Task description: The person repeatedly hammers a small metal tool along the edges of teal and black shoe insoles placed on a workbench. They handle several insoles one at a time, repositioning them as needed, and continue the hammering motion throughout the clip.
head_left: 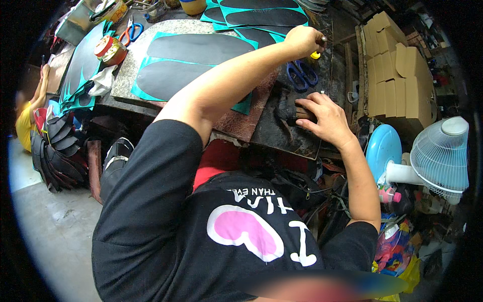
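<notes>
Two black ovals (204, 46) on a teal sheet (147, 61); next, blue-handled scissors (303, 75) near the curled left hand (304, 43), cannot tell whether pinching anything; then dark brown block (304, 114) over the bench (297, 138), gripped between fingers and thumb of the right hand (326, 118).

White lettering stood on the black shirt (183, 251) around a pink heart (240, 226): one big letter (303, 244) to the heart's right, large capitals (268, 205) above it, and smaller capitals (266, 192) farther above, partly lost in folds.
</notes>
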